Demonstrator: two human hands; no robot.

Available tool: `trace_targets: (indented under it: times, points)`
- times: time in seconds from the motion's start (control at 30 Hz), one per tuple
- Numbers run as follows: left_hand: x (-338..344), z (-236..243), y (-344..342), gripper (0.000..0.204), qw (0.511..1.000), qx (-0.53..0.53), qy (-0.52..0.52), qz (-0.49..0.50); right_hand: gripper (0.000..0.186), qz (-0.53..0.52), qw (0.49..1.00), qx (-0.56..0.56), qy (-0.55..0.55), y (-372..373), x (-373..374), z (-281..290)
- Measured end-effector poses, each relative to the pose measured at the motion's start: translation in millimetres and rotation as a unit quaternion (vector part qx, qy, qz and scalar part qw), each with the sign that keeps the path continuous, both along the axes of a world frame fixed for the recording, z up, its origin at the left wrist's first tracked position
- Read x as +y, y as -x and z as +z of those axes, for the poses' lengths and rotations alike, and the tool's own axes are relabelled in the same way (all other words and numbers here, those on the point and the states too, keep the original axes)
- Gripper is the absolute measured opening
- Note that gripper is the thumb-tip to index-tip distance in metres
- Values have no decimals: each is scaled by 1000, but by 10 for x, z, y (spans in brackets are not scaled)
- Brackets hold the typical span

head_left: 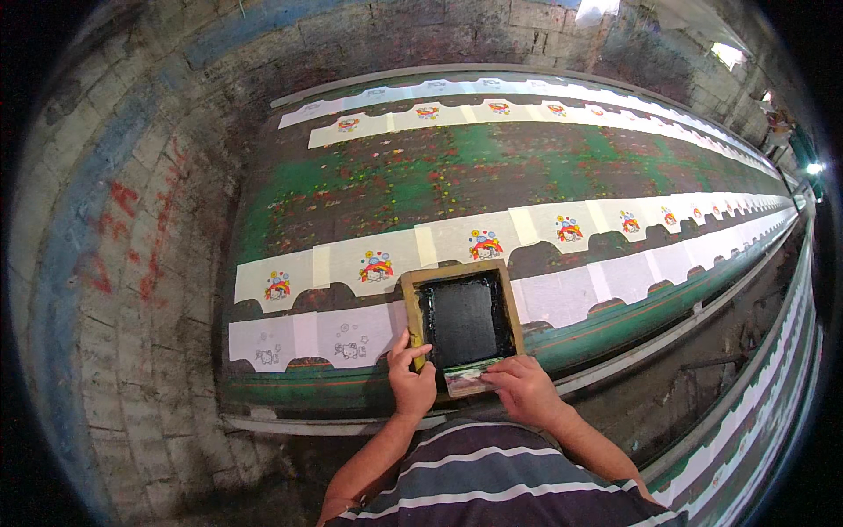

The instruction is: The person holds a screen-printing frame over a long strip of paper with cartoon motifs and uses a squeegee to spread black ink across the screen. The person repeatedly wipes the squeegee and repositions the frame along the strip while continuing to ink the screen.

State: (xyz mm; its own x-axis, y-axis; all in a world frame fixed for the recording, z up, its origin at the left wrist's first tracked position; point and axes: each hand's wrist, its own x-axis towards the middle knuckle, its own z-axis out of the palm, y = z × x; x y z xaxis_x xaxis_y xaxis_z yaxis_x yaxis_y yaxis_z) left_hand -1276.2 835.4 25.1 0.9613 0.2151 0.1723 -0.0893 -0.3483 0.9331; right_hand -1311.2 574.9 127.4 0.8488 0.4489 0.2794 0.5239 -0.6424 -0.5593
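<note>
— Where are the hands?

— Both forearms reach in from the near edge. The left hand [411,379] is upright, fingers curled, index finger stretched toward the far side.

— And the right?

— The right hand [524,386] lies palm down, fingers bent leftward.

A wooden screen frame [463,321] lies on white cloth pieces [562,297] on a long green table [421,171]. Left hand [411,379] grips its near-left corner; right hand [524,386] presses a squeegee [467,379] at its near edge
</note>
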Motion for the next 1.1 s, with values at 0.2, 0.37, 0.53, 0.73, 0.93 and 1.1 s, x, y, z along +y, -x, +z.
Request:
trace_targets:
  times: [0.2, 0.37, 0.53, 0.73, 0.93, 1.1]
  points:
    - [-5, -89, -32, 37, 1000, 6, 8, -4, 42, 60, 981, 3, 184, -94, 187, 82]
    - [10, -83, -42, 36, 1000, -6, 12, -13, 42, 113, 957, 70, 259, -333, 233, 248]
    - [28, -112, -32, 37, 1000, 9, 17, -10, 44, 157, 946, 157, 234, -996, 92, 324]
    - [112, -101, -48, 44, 999, 24, 23, -27, 48, 72, 970, 106, 207, -1733, 197, 81]
    - [110, -23, -96, 47, 998, 17, 45, -33, 49, 2, 971, 77, 225, -2149, 275, -37]
    - [140, -13, -96, 44, 998, 23, 24, -47, 51, 47, 967, 138, 210, -2073, 274, 18]
